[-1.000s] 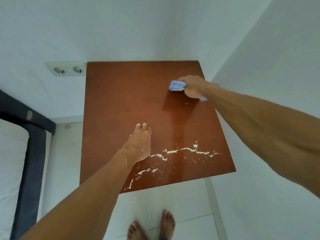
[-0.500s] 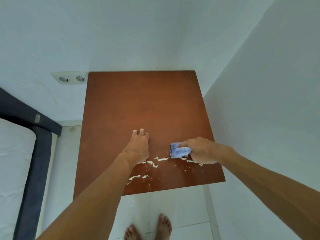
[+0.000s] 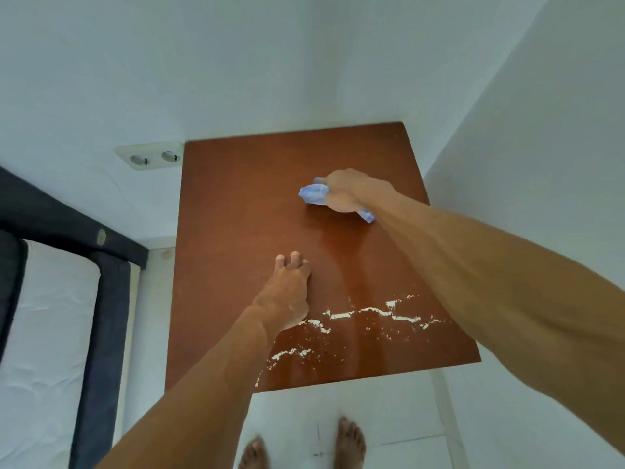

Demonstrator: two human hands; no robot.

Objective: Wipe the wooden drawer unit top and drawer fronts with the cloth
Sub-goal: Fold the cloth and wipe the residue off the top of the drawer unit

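A: How's the grip?

B: The right hand is closed around a bunched blue cloth, pressed on the far right part of the wooden top. The left hand lies flat and empty mid-board.

A: Where does the wiping lie from there?

B: Toward the person: the white crumb line runs left to right near the front edge, just beside the left hand. The right hand has the cloth; the left may block a full sweep. A wall socket sits off the back left corner. Drawer fronts are hidden.
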